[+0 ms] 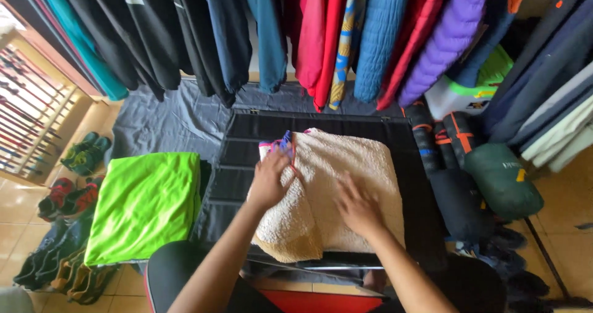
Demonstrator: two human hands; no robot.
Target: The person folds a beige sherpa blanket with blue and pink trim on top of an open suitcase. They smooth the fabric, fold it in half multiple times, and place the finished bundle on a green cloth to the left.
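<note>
A cream fleece garment [355, 164] lies folded on a black folding board [235, 158] in front of me. My left hand [270, 180] rests on its left part, fingers near the pink and blue collar trim [281, 144]. My right hand [357, 207] lies flat on the fleece lower down, blurred, fingers spread. Neither hand holds anything.
A folded neon green garment [145, 205] lies left of the board on a grey cloth [179, 118]. Jackets hang on a rail above [370, 35]. Rolled sleeping bags [500, 177] stand at the right. Shoes [83, 152] line the tiled floor at the left.
</note>
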